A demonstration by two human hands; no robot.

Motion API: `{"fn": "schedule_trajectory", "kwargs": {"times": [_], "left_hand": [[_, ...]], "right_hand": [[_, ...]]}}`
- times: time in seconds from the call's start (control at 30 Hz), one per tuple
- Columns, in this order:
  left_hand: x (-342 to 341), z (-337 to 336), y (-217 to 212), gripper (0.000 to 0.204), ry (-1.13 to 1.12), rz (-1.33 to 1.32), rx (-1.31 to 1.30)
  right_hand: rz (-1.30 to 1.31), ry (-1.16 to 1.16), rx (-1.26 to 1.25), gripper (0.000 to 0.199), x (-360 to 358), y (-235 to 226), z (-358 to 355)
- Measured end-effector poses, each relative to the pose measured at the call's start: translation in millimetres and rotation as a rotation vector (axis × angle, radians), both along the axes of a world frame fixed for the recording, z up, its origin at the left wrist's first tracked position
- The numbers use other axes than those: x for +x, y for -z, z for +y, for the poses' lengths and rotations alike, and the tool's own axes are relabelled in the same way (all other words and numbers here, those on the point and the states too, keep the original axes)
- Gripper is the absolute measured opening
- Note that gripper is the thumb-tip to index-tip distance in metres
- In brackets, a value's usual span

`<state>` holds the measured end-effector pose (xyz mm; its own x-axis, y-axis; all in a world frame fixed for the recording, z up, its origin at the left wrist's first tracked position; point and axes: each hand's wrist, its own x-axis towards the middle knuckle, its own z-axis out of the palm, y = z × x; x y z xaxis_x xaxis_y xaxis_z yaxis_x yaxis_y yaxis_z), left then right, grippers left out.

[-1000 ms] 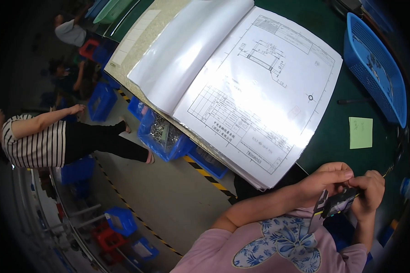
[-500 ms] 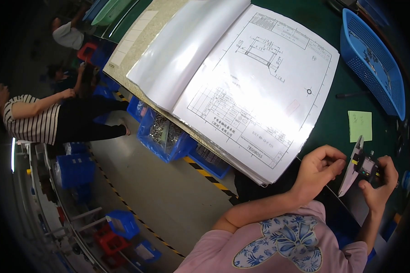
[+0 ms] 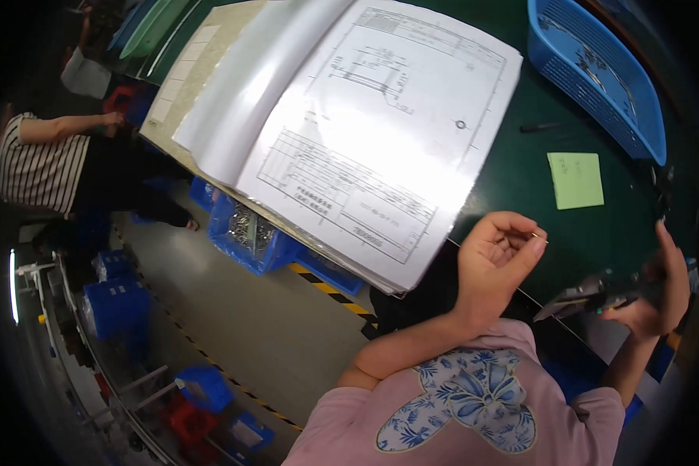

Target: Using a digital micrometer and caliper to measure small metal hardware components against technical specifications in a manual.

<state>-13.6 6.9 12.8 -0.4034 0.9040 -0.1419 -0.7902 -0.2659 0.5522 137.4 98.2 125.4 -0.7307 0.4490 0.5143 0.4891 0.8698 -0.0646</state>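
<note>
Hands apart over the green bench, caliper in the right.

The right hand is closed around a dark caliper, held level near the bench's front edge. The left hand is half curled, thumb and forefinger pinching a tiny part too small to identify, just beside the large drawing sheet. A green note and blue basket lie beyond.
</note>
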Motion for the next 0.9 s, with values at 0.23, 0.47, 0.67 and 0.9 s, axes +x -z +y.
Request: {"fn": "schedule_trajectory", "kwargs": {"times": [0.23,0.47,0.67,0.9], "left_hand": [[0,-2,0,0.028,-0.076,0.178,-0.076],[12,9,3,0.030,-0.049,0.346,-0.099],[12,13,6,0.032,-0.032,0.410,-0.120],[3,10,4,0.032,0.010,0.389,-0.135]], "right_hand": [[0.037,0.134,-0.078,0.049,15,37,16],[0.113,0.052,-0.190,0.043,26,60,21],[0.044,0.029,-0.129,0.045,32,71,27],[0.018,0.043,-0.142,0.040,25,71,21]]}}
